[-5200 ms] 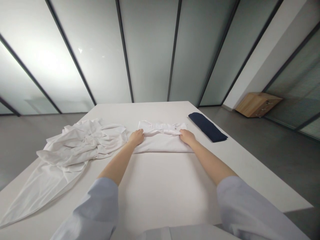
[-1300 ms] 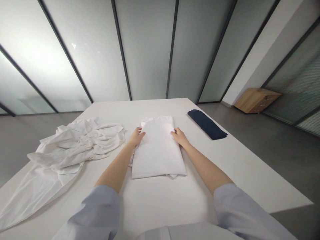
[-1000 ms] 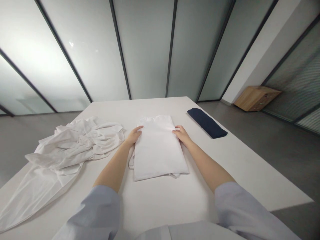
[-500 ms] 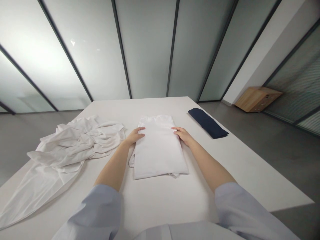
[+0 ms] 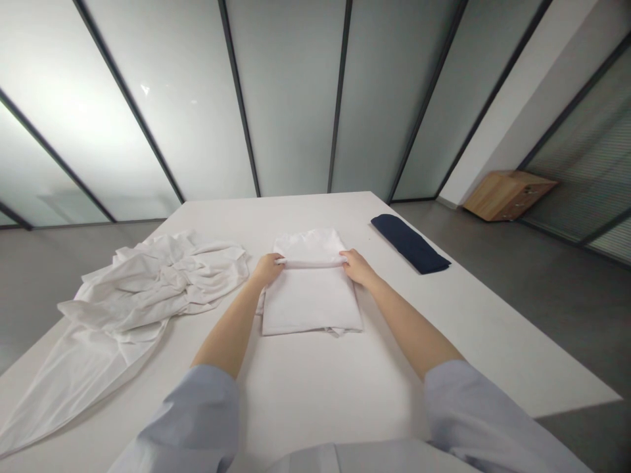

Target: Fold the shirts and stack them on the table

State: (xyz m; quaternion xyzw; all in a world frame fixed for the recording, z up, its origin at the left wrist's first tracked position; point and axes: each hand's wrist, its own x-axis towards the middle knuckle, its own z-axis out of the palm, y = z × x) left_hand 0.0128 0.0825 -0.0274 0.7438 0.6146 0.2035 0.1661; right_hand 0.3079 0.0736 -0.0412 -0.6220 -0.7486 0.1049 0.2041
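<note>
A folded white cloth (image 5: 311, 299), perhaps a garment, lies flat on the white table in front of me. My left hand (image 5: 269, 268) pinches its left edge, and my right hand (image 5: 355, 267) pinches the right edge at the same height. Between the two hands the fabric is gathered into a raised crosswise ridge. Beyond that ridge the far part of the cloth slopes away, slightly wrinkled. Some loose fabric sticks out at the lower left side and under the near edge. The cloth's exact kind cannot be made out.
A crumpled heap of white fabric (image 5: 162, 276) covers the table's left side, one long part trailing toward me. On the right lies a folded dark navy cloth (image 5: 410, 243). The white table (image 5: 325, 394) stands before frosted glass panels; a wooden cabinet (image 5: 507, 195) is at the far right.
My hands have closed on the cloth's sides and lifted a crosswise ridge. The near edge of the cloth has shifted slightly away from me. Both other fabrics stay where they were.
</note>
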